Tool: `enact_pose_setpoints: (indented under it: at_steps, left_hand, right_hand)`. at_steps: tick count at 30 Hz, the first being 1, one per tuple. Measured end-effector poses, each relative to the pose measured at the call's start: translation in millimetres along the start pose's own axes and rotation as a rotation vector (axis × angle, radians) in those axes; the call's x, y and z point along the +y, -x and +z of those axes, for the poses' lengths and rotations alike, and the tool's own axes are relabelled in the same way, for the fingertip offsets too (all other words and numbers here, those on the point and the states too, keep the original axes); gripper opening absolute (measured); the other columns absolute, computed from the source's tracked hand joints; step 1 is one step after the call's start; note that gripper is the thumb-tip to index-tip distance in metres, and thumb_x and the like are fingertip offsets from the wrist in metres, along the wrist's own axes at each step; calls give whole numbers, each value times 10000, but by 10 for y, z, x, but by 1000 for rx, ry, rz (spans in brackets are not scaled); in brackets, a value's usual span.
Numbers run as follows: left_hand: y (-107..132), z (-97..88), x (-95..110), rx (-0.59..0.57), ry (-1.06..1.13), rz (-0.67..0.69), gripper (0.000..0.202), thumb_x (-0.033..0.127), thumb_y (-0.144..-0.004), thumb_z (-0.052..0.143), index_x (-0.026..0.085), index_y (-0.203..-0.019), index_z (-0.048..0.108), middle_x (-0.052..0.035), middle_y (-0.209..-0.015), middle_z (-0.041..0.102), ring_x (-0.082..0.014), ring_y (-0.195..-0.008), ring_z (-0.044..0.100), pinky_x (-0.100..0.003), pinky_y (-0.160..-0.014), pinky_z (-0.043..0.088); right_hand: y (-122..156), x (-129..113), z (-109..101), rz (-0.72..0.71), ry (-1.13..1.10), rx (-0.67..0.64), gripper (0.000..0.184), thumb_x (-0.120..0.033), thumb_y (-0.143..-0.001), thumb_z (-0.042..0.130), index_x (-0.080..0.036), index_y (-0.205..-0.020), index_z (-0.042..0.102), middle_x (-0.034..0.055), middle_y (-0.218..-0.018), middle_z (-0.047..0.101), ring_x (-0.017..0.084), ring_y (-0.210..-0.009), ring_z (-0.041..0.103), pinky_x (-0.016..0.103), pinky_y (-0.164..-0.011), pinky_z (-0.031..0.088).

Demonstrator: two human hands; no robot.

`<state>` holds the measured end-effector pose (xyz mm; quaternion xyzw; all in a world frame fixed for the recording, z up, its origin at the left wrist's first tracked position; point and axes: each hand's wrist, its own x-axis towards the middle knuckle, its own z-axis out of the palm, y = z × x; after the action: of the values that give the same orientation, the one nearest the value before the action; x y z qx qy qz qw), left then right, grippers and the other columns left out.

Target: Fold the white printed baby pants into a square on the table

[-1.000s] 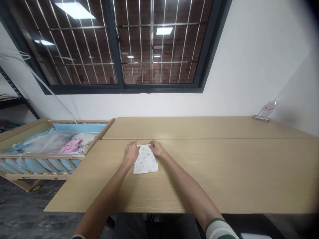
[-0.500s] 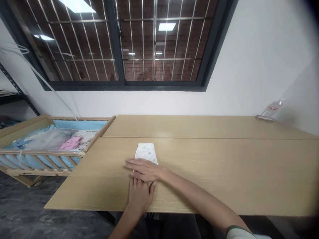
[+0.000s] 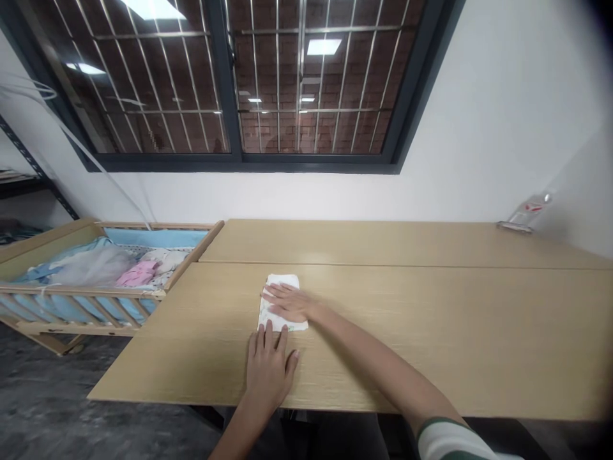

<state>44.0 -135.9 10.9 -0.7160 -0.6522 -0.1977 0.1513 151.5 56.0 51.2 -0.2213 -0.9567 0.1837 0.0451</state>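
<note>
A small white folded cloth [image 3: 282, 280] with a faint print lies flat on the wooden table [image 3: 431, 332]. Across its middle rests my right hand [image 3: 290, 303], palm down with the fingers stretched to the left. My left hand [image 3: 271, 361] lies on the tabletop just below, fingers spread and pointing away from me, their tips at the cloth's near edge. Neither hand grips anything. The part of the cloth under my right palm is hidden.
To the left stands a wooden crib [image 3: 90, 294] with blue lining, holding a pink cloth [image 3: 138, 273] and other fabric. A clear plastic packet or bottle [image 3: 527, 212] sits at the table's far right corner. Behind is a barred window [image 3: 306, 96].
My right hand has slid away from me, up onto the middle of the cloth. It no longer overlaps my left fingers, and the cloth's near edge is now visible. My left hand has hardly moved.
</note>
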Motion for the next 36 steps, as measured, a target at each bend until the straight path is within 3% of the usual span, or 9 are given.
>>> enact_pose_setpoints:
  at_steps: [6,11,15,18,21,24,27,32,36]
  left_hand:
    - [9,17,-28,0,16,11,530,436,-967,536,212,-1447,563,-219,-1501,507,-411,-1368,479,-548,-1082,412]
    - [9,3,-27,17,35,17,525,442,-972,527,204,-1438,568,-207,-1504,509,-410,-1376,472,-556,-1092,407]
    - [-19,19,-102,7,56,40,472,418,-984,510,187,-1385,607,-219,-1447,557,-393,-1315,531,-556,-1071,431]
    - [-95,58,-288,-25,140,48,384,334,-994,482,182,-1307,644,-184,-1360,631,-339,-1215,602,-536,-1048,464]
    - [-217,97,-578,-91,299,75,320,232,-1001,439,187,-1210,677,-129,-1233,704,-270,-1135,642,-463,-1016,504]
    - [-336,106,-865,-154,406,137,289,236,-1011,445,214,-1161,690,-77,-1170,726,-229,-1107,645,-414,-1011,510]
    - [-417,66,-1041,-171,381,199,271,276,-1016,469,229,-1150,699,-61,-1177,720,-231,-1120,627,-427,-1035,487]
    - [-493,-40,-1077,-204,324,302,295,256,-1034,431,239,-1052,725,-56,-1125,727,-233,-1096,628,-425,-1017,478]
    - [-532,-58,-1019,-199,310,285,281,223,-1025,412,214,-1011,693,-78,-1040,729,-242,-1029,645,-426,-977,485]
  right_hand:
    - [-89,333,-100,70,64,32,613,-557,-1068,238,-301,-1624,207,-2,-1697,135,198,-1577,87,434,-1278,56]
    - [-83,296,-88,73,76,77,630,-553,-1066,232,-266,-1627,227,23,-1698,172,202,-1574,118,426,-1276,70]
    - [30,186,-81,99,34,252,613,-525,-1062,294,-222,-1592,338,86,-1670,284,236,-1550,218,440,-1262,167]
    - [212,75,-100,111,30,368,531,-482,-1017,468,-194,-1460,523,153,-1549,454,296,-1435,404,480,-1190,317]
    - [443,-50,-127,79,32,358,460,-476,-942,612,-191,-1301,641,156,-1338,587,306,-1246,545,484,-1083,430]
    - [671,-161,-143,31,1,272,529,-521,-896,666,-182,-1302,634,143,-1260,620,295,-1152,595,456,-1014,480]
    - [855,-241,-134,13,-15,210,616,-537,-865,697,-182,-1359,601,145,-1319,611,302,-1189,590,437,-1021,474]
    - [1020,-324,-47,67,-2,229,494,-441,-975,556,-215,-1414,579,132,-1467,554,298,-1334,520,452,-1123,396]
    - [1052,-383,-9,123,13,277,427,-399,-1037,422,-187,-1343,633,145,-1435,592,292,-1328,535,466,-1149,368]
